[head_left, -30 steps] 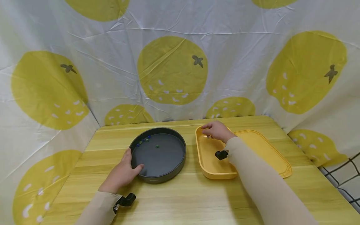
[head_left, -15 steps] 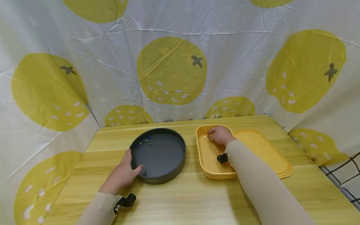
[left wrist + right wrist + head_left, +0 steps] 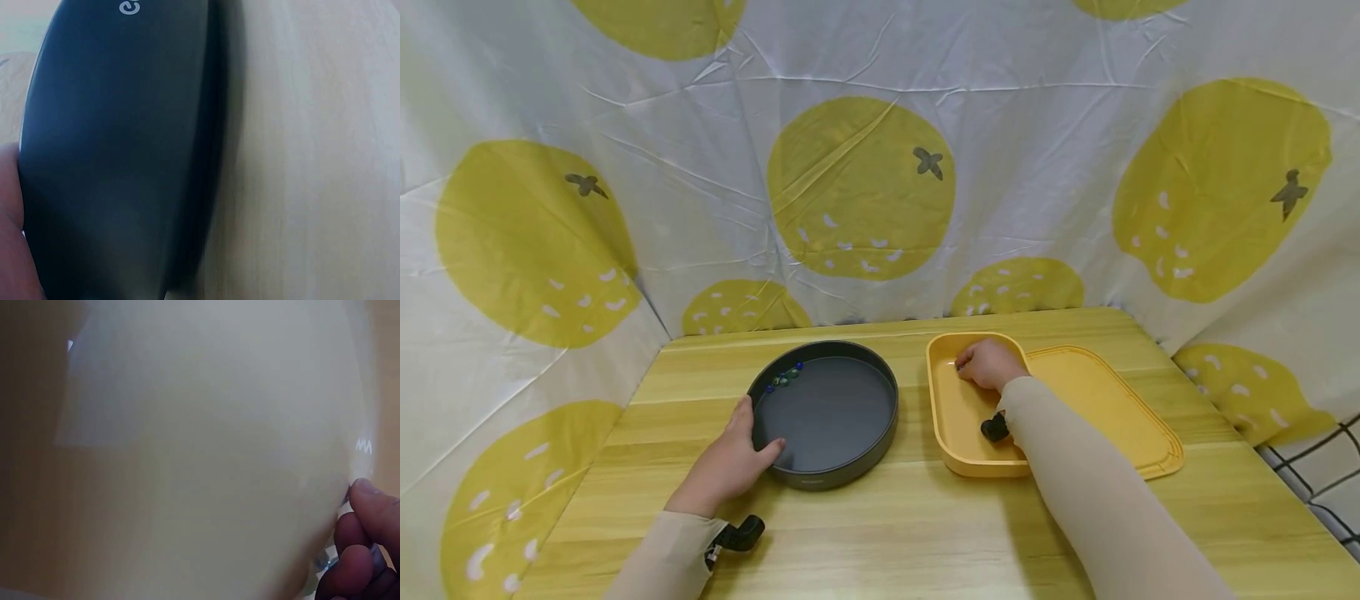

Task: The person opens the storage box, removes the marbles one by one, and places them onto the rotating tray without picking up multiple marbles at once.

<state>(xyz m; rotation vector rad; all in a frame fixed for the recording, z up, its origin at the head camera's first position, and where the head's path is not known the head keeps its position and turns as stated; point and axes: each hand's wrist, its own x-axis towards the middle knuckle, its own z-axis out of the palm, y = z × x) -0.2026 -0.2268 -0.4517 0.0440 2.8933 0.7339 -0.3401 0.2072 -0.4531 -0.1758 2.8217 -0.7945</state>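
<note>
The left hand (image 3: 728,460) grips the dark round pan (image 3: 835,421); tilting it could send its marbles (image 3: 784,381) rolling. The right hand (image 3: 989,364) curls inside the yellow box (image 3: 985,468) (hold unclear).

A person wears long, plain beige sleeves that end at the wrists. The left sleeve (image 3: 658,554) and the right sleeve (image 3: 1097,475) both look like smooth, unpatterned cloth. Fixed at the left wrist is a small black camera (image 3: 741,533), bent like an elbow, rounded at its tip, with a tiny pale detail near its base. A similar black unit (image 3: 995,428), stubby and rounded, juts from the right wrist.
</note>
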